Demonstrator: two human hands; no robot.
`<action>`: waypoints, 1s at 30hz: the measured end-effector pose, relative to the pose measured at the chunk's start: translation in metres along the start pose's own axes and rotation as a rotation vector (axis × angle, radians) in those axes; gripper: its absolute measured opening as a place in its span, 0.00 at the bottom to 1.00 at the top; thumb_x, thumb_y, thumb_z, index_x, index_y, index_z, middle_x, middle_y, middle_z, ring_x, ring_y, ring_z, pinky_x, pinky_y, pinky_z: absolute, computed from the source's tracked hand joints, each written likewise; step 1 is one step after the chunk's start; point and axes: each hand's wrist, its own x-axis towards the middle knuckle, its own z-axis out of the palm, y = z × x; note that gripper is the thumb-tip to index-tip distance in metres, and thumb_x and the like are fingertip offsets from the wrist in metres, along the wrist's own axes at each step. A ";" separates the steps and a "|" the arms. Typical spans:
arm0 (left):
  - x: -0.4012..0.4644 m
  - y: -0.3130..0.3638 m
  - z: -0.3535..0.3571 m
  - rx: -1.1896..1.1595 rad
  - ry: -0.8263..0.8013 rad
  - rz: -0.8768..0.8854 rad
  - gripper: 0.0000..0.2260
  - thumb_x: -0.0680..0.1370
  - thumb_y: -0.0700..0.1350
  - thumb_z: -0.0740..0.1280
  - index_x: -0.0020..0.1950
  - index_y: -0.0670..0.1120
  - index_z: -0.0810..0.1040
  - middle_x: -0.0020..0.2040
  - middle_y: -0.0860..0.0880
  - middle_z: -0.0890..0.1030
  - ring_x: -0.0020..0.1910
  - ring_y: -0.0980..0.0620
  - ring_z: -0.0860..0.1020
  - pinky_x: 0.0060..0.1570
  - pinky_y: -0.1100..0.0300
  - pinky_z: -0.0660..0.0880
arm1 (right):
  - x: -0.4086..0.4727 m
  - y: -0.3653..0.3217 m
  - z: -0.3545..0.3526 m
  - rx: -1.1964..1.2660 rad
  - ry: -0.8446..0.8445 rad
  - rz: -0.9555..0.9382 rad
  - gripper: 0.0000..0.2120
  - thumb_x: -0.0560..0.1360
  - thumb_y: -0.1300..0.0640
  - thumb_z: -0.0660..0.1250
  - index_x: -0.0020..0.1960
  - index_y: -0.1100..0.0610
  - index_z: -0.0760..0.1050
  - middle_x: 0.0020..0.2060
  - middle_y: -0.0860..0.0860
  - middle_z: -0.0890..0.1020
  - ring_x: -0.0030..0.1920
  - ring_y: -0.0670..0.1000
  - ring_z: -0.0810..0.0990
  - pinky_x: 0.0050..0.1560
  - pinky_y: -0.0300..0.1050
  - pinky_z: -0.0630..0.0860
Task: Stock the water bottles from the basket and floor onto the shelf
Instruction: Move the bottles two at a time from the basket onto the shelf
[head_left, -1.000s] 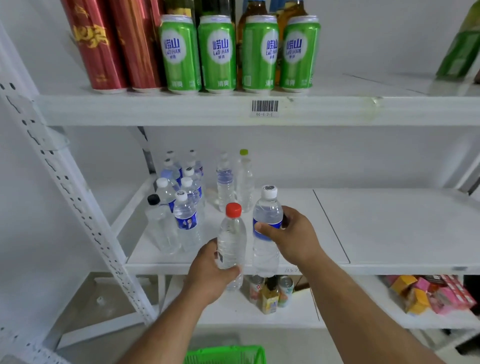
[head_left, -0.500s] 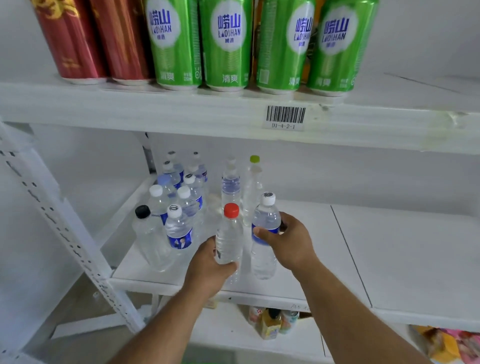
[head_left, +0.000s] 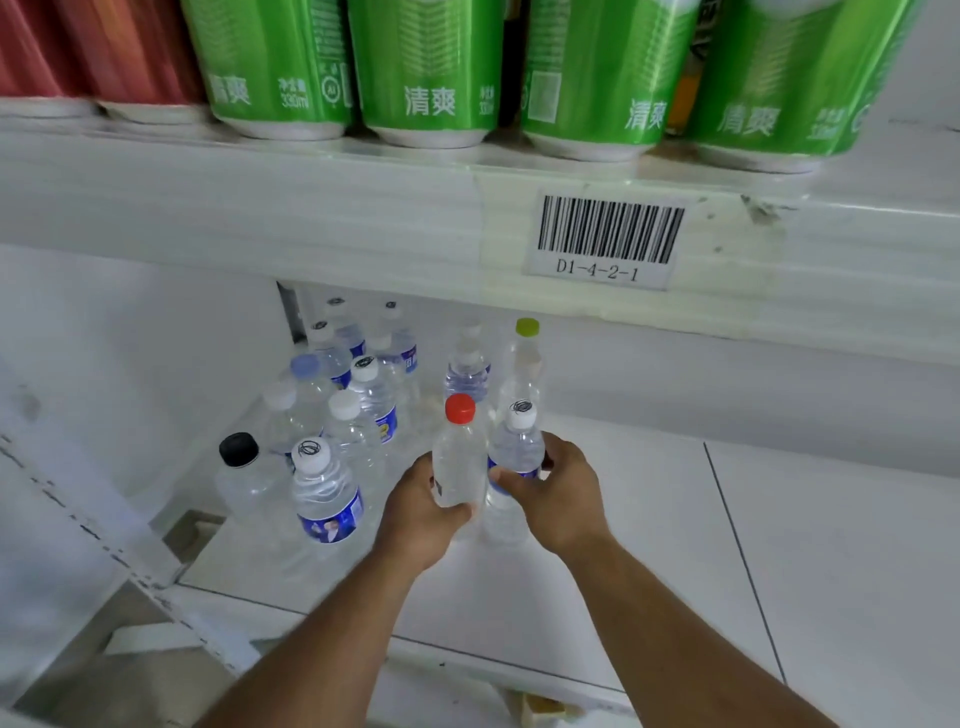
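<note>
White metal shelving (head_left: 831, 545) fills a plain white-walled room in even light; above the hands, an upper shelf edge (head_left: 260, 218) carries a barcode label (head_left: 608, 240), a perforated upright (head_left: 93, 535) leftward.

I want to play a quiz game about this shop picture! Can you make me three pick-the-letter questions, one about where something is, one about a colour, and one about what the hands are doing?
1. Where do the green cans stand?
A. On the shelf above the water bottles
B. On the floor
C. In a basket

2. What colour is the cap of the bottle in the left hand?
A. Black
B. Red
C. Yellow-green

3. What are the two hands doing?
A. Both are empty
B. Only one holds a bottle
C. Each holds a bottle

Answers:
1. A, the cans sit on the upper shelf with the barcode label.
2. B, its cap is red.
3. C, the right hand grips the white-capped bottle beside it.
</note>
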 end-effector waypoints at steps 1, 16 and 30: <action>0.005 0.000 0.001 -0.002 -0.001 0.003 0.27 0.65 0.46 0.79 0.62 0.56 0.76 0.52 0.56 0.82 0.53 0.56 0.80 0.52 0.58 0.78 | 0.005 0.001 0.001 0.003 0.009 -0.002 0.12 0.68 0.55 0.78 0.50 0.50 0.80 0.43 0.44 0.81 0.44 0.43 0.80 0.42 0.34 0.74; 0.031 0.001 0.001 0.010 -0.066 0.026 0.30 0.72 0.42 0.76 0.70 0.54 0.70 0.58 0.57 0.77 0.58 0.56 0.75 0.55 0.60 0.71 | 0.036 0.012 0.000 0.002 -0.029 -0.011 0.16 0.70 0.53 0.77 0.55 0.44 0.78 0.51 0.43 0.81 0.51 0.40 0.79 0.47 0.30 0.73; 0.031 0.004 -0.006 0.098 -0.089 -0.020 0.30 0.73 0.42 0.75 0.72 0.53 0.68 0.62 0.58 0.77 0.62 0.56 0.75 0.62 0.58 0.72 | 0.032 0.015 -0.006 -0.020 -0.088 0.001 0.18 0.71 0.54 0.77 0.52 0.38 0.74 0.48 0.37 0.82 0.50 0.34 0.79 0.44 0.25 0.72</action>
